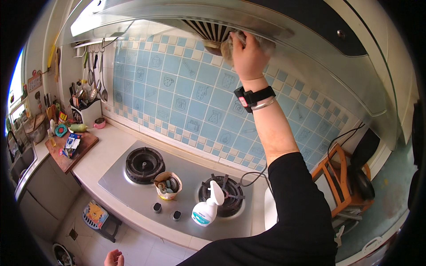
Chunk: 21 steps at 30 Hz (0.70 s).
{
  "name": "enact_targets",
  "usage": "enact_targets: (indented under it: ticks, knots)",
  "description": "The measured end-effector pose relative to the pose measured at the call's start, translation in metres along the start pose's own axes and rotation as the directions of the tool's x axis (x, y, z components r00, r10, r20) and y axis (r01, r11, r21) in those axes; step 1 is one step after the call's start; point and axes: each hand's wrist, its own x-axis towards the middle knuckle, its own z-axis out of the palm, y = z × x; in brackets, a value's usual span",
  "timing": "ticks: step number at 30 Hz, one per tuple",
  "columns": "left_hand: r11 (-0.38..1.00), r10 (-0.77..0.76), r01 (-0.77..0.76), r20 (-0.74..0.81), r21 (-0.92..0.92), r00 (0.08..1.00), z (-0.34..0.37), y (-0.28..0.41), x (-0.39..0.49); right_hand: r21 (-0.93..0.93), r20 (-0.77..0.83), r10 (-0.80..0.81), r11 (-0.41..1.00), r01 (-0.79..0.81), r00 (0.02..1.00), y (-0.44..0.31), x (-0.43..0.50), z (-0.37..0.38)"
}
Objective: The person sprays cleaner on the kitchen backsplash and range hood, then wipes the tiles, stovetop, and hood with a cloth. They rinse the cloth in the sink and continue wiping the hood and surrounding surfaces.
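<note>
High up at the underside of the range hood [159, 16], my right hand [251, 56] grips a crumpled, greyish-brown cloth [228, 50]. The cloth presses beside the dark slatted vent [208, 31], and part of it is hidden behind my fingers. My left hand [114, 257] hangs low at the bottom edge, only partly in view, with fingers loosely bent and nothing seen in them. Below my right arm, a white spray bottle [204, 212] stands on the steel gas hob [133, 189], in front of the right burner [229, 196].
A tub of metal parts [168, 186] sits by the left burner [145, 164]. Left on the counter lie a wooden board [86, 143] with packets and a pink cup [99, 123]. A small stool [100, 219] stands on the floor, a wooden chair [336, 179] at right.
</note>
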Motion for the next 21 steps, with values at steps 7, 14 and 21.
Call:
enact_targets:
  ticks: [7,14,21]
  knots:
    - [0.998,0.035,-0.038,0.051,0.059,0.998,0.008,0.02,0.005,0.066,0.039,0.028,0.997,-0.031,0.999,-0.008,-0.01,0.02]
    - [0.998,0.054,-0.054,-0.016,0.036,0.998,-0.003,0.007,-0.01,0.573,0.273,0.682,0.451,-0.684,0.679,0.041,-0.03,-0.021]
    - [0.999,-0.032,0.035,-0.093,0.026,0.995,-0.002,0.007,-0.032,0.77,0.307,0.909,-0.064,-0.635,0.281,0.06,-0.067,0.069]
